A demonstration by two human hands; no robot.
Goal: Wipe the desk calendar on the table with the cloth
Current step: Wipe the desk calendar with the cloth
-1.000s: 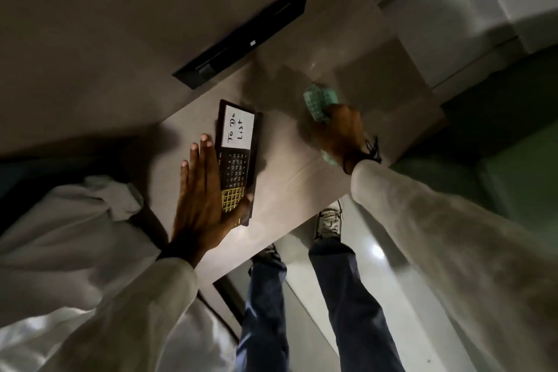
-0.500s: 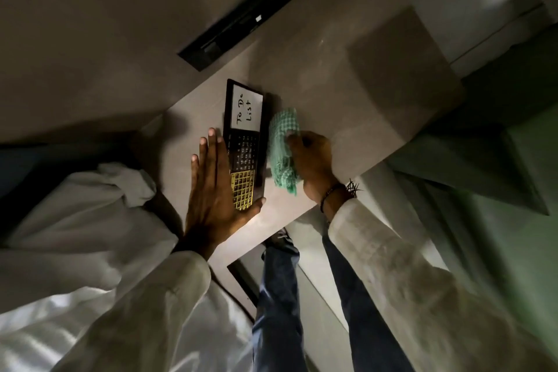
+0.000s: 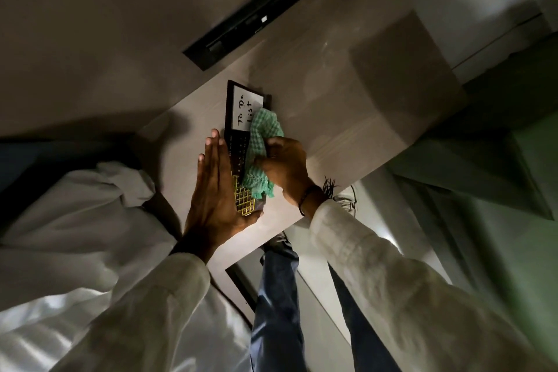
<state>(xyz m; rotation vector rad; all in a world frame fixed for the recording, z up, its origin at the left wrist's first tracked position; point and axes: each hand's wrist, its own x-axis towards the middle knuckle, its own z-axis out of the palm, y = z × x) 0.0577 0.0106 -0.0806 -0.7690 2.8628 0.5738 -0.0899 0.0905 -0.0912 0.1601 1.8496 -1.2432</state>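
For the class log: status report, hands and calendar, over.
Left hand flat, bracing desk calendar. Right hand presses green cloth on calendar face. Nothing in the way.

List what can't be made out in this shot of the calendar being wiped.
- Desk calendar, head view: its middle grid and right edge are hidden under the green cloth; the date print is too small and dim to read.
- Left hand: covers the calendar's left edge, so contact there is unclear.
- Right hand: its fingertips are buried in the cloth.
- Black slot on the table: contents too dark.

Green checked cloth (image 3: pixel 262 142); black-framed desk calendar (image 3: pixel 238 130), yellow grid.
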